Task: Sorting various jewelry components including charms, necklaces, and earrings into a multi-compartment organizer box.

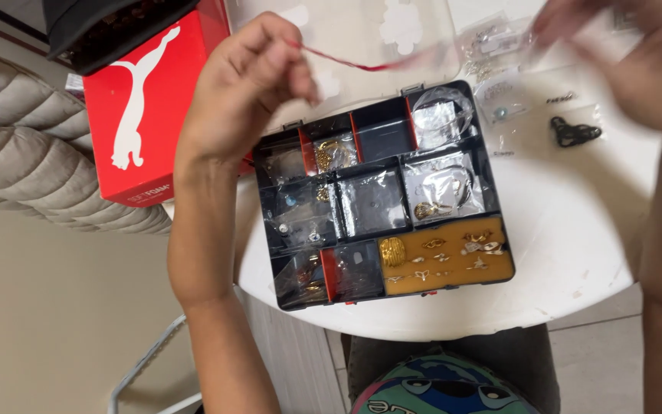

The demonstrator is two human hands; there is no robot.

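My left hand point(243, 84) is raised above the table, its fingers pinched on one end of a thin red string point(362, 64). My right hand point(622, 57), blurred at the top right, holds the string's other end, so it stretches between them. Below them lies an open dark organizer box point(381, 195) with red dividers. Its compartments hold small clear bags of jewellery. A mustard foam pad point(446, 254) in its lower right carries several gold rings and small earrings.
The box rests on a round white table point(576, 253). Small clear bags point(499, 100) and a black clip point(575, 132) lie at the table's far right. A red shoebox point(143, 107) stands left, beside a quilted beige cushion point(17, 146). A colourful garment point(438, 387) shows below.
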